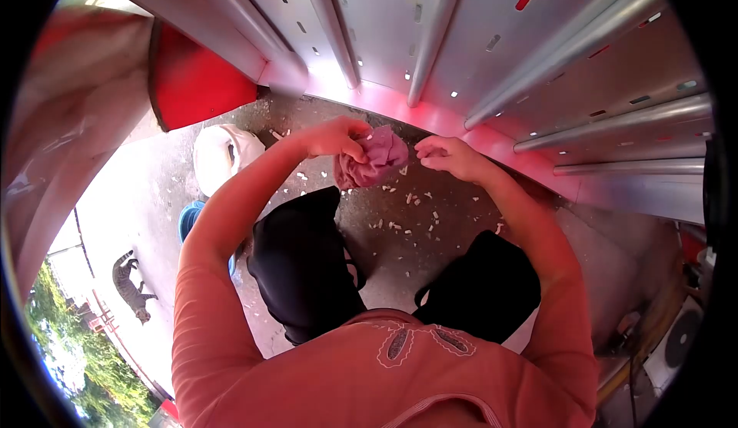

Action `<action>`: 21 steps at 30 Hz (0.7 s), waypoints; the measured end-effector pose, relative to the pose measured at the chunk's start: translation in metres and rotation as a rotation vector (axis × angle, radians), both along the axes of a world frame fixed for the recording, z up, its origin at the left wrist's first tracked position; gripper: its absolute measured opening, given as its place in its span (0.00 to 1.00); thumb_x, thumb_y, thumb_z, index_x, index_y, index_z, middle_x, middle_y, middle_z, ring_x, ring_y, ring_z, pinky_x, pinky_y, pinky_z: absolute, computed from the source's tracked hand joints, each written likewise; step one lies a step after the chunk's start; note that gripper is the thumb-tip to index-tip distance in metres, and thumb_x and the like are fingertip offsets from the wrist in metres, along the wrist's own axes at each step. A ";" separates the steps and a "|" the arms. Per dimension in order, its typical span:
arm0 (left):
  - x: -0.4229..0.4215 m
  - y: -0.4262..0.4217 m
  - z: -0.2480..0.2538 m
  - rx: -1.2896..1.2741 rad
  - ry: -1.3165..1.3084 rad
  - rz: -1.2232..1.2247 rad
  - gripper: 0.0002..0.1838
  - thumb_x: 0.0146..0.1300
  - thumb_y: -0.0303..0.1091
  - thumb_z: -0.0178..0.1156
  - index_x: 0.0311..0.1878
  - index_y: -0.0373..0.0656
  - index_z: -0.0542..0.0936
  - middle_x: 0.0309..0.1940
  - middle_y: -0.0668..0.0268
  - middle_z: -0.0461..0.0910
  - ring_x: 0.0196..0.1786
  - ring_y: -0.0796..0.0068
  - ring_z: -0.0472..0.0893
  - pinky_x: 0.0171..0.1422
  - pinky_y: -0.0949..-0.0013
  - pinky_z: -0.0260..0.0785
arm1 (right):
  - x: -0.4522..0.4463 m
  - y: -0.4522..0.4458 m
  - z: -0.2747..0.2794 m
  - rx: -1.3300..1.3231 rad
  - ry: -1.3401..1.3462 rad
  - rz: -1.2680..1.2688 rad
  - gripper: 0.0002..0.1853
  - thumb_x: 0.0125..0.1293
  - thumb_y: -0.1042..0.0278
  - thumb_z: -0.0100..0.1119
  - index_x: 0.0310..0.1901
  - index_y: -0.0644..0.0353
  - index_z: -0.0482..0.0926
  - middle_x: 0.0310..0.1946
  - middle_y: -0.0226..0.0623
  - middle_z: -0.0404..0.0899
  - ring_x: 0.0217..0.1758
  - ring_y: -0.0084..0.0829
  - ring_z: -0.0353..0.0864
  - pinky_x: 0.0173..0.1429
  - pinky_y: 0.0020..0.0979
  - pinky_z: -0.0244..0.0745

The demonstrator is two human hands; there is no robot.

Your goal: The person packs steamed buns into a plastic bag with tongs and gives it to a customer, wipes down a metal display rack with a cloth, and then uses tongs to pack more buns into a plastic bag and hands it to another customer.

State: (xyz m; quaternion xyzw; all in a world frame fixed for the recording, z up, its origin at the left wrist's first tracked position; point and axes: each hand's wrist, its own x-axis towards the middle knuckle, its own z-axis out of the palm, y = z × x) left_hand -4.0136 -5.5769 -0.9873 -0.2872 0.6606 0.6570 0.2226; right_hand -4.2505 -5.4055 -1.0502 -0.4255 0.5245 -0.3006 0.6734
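My left hand (338, 139) is closed around a crumpled pinkish cloth (373, 159), held above the floor in front of my knees. Its thumb and fingers press into the cloth's left side, and folds bulge out to the right. A short gap from the cloth's right edge is my right hand (452, 158), with nothing visible in it. The fingers of that hand are slightly bent and point toward the cloth, apart from one another.
Ahead rises a slotted metal panel (384, 13) with long round bars. White scraps (410, 197) litter the concrete floor. To the left are a white bucket (207, 168), a blue basin (190, 217), a red sheet (196, 82) and a striped cat (131, 286).
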 end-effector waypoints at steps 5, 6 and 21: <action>0.022 0.013 0.049 0.565 0.271 0.636 0.27 0.60 0.32 0.59 0.63 0.40 0.65 0.54 0.63 0.74 0.55 0.69 0.76 0.55 0.63 0.71 | 0.023 -0.006 0.044 -0.019 -0.550 -0.109 0.36 0.57 0.70 0.64 0.66 0.59 0.60 0.54 0.40 0.73 0.53 0.29 0.74 0.58 0.30 0.68; 0.021 0.013 0.044 0.580 0.303 0.661 0.27 0.61 0.33 0.58 0.63 0.41 0.65 0.55 0.62 0.73 0.55 0.68 0.76 0.56 0.62 0.71 | 0.023 -0.011 0.046 -0.019 -0.517 -0.065 0.35 0.57 0.69 0.64 0.66 0.60 0.60 0.53 0.39 0.73 0.53 0.28 0.74 0.57 0.30 0.69; 0.008 0.005 0.009 0.545 0.297 0.572 0.36 0.58 0.31 0.54 0.70 0.45 0.54 0.57 0.61 0.70 0.55 0.68 0.74 0.60 0.61 0.65 | -0.005 -0.003 0.164 -0.369 -0.062 0.103 0.20 0.51 0.66 0.69 0.19 0.60 0.63 0.19 0.20 0.57 0.24 0.15 0.56 0.29 0.23 0.54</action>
